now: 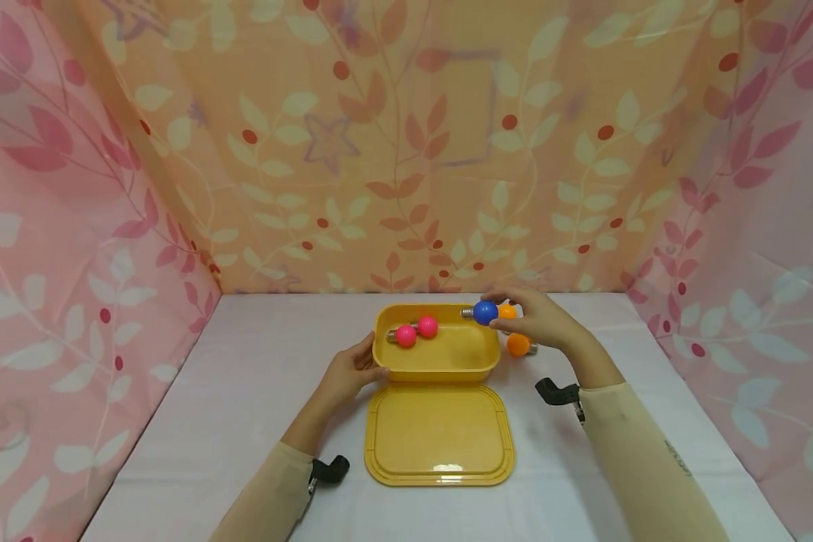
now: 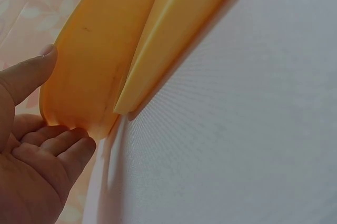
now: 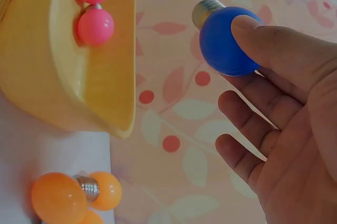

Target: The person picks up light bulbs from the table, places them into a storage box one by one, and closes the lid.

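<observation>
Right wrist: blue bulb (image 3: 224, 47) in fingers (image 3: 274, 97)

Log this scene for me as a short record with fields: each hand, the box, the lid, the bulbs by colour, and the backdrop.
Left hand: holds the left end of the box
Right hand: pinches the blue bulb
Box: yellow, open, on the white table
Lid: yellow, off, flat on the table, on the person's side of the box
Blue bulb: one, in the air, metal base pointing left in the head view
Pink bulbs: two, inside the box
Orange bulbs: at least three, outside, right of the box
Backdrop: leaf-patterned cloth
</observation>
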The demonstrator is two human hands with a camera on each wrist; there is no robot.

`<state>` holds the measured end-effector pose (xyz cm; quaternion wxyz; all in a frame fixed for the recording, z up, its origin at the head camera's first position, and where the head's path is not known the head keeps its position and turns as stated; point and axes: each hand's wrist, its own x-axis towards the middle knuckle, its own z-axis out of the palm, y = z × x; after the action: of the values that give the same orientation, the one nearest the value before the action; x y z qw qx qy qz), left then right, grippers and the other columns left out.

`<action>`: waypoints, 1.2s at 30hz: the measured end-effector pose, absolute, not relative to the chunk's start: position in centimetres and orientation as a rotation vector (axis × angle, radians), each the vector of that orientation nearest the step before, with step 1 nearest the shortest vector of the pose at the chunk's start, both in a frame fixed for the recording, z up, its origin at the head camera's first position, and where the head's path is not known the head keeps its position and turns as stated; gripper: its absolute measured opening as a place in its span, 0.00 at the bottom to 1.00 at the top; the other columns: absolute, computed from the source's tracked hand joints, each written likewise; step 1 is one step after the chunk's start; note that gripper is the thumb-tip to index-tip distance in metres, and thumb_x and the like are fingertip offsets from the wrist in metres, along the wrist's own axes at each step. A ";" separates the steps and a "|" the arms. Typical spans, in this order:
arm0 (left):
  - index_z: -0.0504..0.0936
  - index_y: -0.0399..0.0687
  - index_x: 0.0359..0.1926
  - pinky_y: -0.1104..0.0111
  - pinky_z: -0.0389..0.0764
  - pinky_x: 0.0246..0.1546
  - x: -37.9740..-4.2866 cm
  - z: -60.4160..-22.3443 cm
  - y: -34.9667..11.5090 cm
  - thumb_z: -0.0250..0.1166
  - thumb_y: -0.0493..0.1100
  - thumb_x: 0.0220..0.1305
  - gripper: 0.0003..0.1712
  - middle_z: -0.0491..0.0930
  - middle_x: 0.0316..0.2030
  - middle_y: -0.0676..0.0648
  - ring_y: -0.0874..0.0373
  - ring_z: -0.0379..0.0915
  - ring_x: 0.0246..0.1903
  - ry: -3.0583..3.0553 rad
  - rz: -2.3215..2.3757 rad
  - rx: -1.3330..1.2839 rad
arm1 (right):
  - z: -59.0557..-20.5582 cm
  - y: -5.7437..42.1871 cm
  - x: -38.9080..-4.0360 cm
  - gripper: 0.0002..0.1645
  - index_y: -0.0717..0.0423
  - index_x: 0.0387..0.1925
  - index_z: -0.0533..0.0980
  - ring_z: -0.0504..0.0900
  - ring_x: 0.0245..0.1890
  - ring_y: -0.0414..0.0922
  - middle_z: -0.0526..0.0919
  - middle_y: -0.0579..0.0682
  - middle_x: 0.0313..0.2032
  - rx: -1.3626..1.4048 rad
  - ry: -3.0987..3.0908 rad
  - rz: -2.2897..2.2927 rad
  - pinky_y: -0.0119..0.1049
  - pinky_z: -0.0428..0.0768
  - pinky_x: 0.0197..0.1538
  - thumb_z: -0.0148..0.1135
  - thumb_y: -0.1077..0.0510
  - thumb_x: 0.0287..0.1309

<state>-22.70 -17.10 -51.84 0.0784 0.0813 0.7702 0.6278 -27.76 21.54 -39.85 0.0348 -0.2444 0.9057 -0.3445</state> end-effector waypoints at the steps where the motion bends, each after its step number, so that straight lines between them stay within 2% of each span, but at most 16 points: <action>1: 0.55 0.46 0.80 0.68 0.73 0.65 -22.7 -51.9 -17.1 0.76 0.40 0.61 0.53 0.60 0.77 0.41 0.50 0.62 0.74 2.306 1.877 0.242 | -39.7 21.2 -28.0 0.28 0.39 0.61 0.79 0.74 0.62 0.54 0.80 0.47 0.58 -0.757 2.775 -1.035 0.62 0.77 0.64 0.73 0.43 0.61; 4: 0.55 0.47 0.80 0.68 0.73 0.65 -22.7 -51.9 -17.1 0.76 0.41 0.61 0.54 0.60 0.77 0.41 0.50 0.62 0.74 2.302 1.873 0.234 | -39.1 20.1 -28.8 0.28 0.38 0.61 0.79 0.75 0.61 0.53 0.81 0.46 0.57 -0.804 2.731 -0.981 0.61 0.79 0.62 0.74 0.42 0.60; 6: 0.55 0.48 0.80 0.69 0.73 0.65 -22.7 -52.0 -17.1 0.76 0.42 0.60 0.54 0.60 0.77 0.42 0.51 0.62 0.74 2.302 1.868 0.228 | -38.9 19.5 -29.2 0.27 0.36 0.60 0.79 0.75 0.62 0.53 0.81 0.44 0.56 -0.839 2.700 -0.952 0.62 0.76 0.65 0.74 0.42 0.59; 8: 0.55 0.48 0.80 0.70 0.73 0.65 -22.8 -52.1 -17.1 0.77 0.42 0.60 0.54 0.60 0.77 0.42 0.51 0.62 0.74 2.297 1.871 0.229 | -38.8 18.8 -29.6 0.26 0.34 0.60 0.79 0.75 0.61 0.52 0.81 0.43 0.57 -0.849 2.650 -0.940 0.58 0.83 0.58 0.74 0.43 0.60; 12: 0.55 0.48 0.80 0.68 0.74 0.65 -22.7 -52.1 -17.1 0.77 0.42 0.60 0.54 0.60 0.77 0.42 0.50 0.62 0.74 2.282 1.886 0.242 | -38.7 17.6 -30.6 0.27 0.30 0.62 0.78 0.73 0.64 0.51 0.80 0.41 0.60 -0.857 2.598 -0.883 0.54 0.85 0.55 0.72 0.43 0.62; 13: 0.55 0.47 0.80 0.67 0.74 0.65 -22.6 -52.1 -17.1 0.77 0.43 0.60 0.54 0.60 0.77 0.42 0.50 0.62 0.74 2.284 1.887 0.246 | -38.7 17.3 -30.9 0.27 0.32 0.63 0.78 0.73 0.64 0.51 0.80 0.41 0.60 -0.860 2.582 -0.881 0.54 0.85 0.56 0.72 0.44 0.62; 15: 0.55 0.47 0.80 0.67 0.74 0.65 -22.6 -52.1 -17.0 0.76 0.42 0.61 0.53 0.60 0.77 0.41 0.49 0.62 0.74 2.294 1.883 0.244 | -38.8 16.8 -31.5 0.29 0.35 0.64 0.77 0.73 0.67 0.52 0.80 0.41 0.61 -0.892 2.558 -0.870 0.59 0.77 0.66 0.72 0.46 0.63; 19: 0.55 0.45 0.80 0.65 0.75 0.65 -22.6 -52.1 -17.0 0.75 0.39 0.62 0.52 0.60 0.77 0.39 0.47 0.62 0.73 2.313 1.868 0.237 | -38.7 15.8 -32.8 0.26 0.44 0.62 0.79 0.73 0.66 0.55 0.80 0.43 0.60 -0.967 2.511 -0.852 0.61 0.70 0.72 0.72 0.51 0.63; 28: 0.54 0.46 0.81 0.68 0.74 0.65 -22.6 -51.8 -17.1 0.75 0.40 0.62 0.53 0.59 0.77 0.41 0.49 0.61 0.74 2.280 1.895 0.258 | -38.8 13.8 -34.5 0.23 0.41 0.58 0.82 0.74 0.63 0.56 0.81 0.46 0.57 -0.973 2.520 -0.707 0.58 0.72 0.69 0.72 0.54 0.62; 36: 0.54 0.45 0.80 0.70 0.73 0.65 -22.8 -51.9 -17.2 0.73 0.37 0.64 0.51 0.58 0.78 0.41 0.49 0.62 0.74 2.287 1.889 0.265 | -40.2 11.9 -35.2 0.20 0.44 0.54 0.85 0.78 0.58 0.57 0.85 0.44 0.50 -1.038 2.467 -0.676 0.53 0.78 0.66 0.75 0.57 0.59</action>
<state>-22.76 -17.15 -51.88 0.0818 0.0886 0.7654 0.6321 -35.17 11.94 -40.16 0.1892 -0.3692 0.8776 -0.2403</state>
